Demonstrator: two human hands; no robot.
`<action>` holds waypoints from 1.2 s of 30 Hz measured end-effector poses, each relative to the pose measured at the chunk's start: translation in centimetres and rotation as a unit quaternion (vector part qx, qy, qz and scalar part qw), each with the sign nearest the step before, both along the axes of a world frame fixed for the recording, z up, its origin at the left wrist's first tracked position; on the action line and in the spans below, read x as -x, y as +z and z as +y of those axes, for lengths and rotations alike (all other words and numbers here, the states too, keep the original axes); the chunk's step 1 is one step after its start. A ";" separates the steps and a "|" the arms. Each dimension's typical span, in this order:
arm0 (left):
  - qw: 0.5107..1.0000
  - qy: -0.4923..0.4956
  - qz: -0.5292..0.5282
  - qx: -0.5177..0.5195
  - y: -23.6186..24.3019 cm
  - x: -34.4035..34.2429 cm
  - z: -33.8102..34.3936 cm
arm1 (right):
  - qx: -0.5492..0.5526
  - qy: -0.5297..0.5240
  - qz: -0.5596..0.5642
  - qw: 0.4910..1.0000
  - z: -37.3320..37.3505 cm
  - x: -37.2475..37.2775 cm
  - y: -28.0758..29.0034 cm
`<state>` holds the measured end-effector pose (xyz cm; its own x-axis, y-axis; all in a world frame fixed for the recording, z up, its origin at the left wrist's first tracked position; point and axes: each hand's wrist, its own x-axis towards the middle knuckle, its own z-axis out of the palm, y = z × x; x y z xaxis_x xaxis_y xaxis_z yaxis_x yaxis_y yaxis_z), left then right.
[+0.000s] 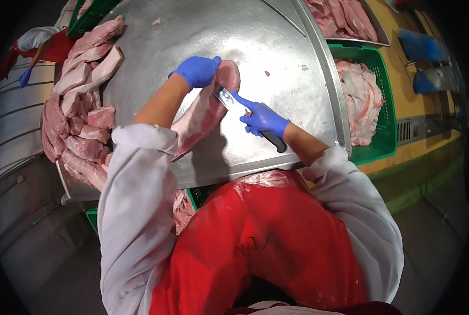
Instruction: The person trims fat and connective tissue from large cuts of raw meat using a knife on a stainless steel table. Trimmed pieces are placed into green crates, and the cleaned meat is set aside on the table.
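Note:
A long slab of raw pale-pink meat (205, 118) lies slantwise on the steel table (281, 126). At its far end, my blue-gloved left hand (198, 72) is closed on the meat's edge. In my blue-gloved right hand (266, 119) is a knife (227, 98) with a dark handle, its end sticking out below the palm. The blade points up and left, its tip against the meat just below my left hand. How deep the blade goes, I cannot tell.
A heap of meat pieces (79, 123) fills the table's left side. Right of the raised table rim stand a green crate (385, 105) of pale trimmings and a metal tray (382, 42) of meat slices. Another person's gloved hand (25, 77) shows at far left.

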<state>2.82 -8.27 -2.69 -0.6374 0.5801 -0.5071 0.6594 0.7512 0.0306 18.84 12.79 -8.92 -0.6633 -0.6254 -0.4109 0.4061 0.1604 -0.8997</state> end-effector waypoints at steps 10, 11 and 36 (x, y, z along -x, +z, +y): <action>0.997 -0.064 -0.052 0.013 0.5 1.9 0.5 | -0.019 -0.002 0.083 0.996 -2.0 -4.0 -2.1; 0.997 -0.058 -0.057 0.011 0.8 1.7 0.8 | -0.047 -0.006 0.085 0.995 -2.4 -3.5 -2.2; 0.971 -0.115 -0.017 -0.208 6.0 -1.2 0.9 | -0.082 -0.074 0.159 0.981 -12.8 -2.7 -1.5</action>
<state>4.00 -7.34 3.33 -0.4543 0.8642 -0.2165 0.8014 0.5025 0.3243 21.57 -0.03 -10.46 -0.8531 -0.4544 -0.2562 0.1395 0.2744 -0.9514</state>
